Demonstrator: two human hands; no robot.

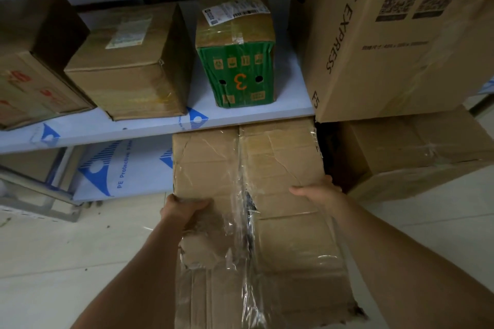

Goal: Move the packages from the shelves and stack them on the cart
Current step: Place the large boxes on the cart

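Under the white film-covered shelf (160,125), a long, crumpled brown cardboard package (267,195) with clear tape is clasped at both sides: left hand (184,208) grip and right hand (318,189) grip wrapped on its edges. Step judged: pull-out. Next: lift clear, carry to cart, unseen.
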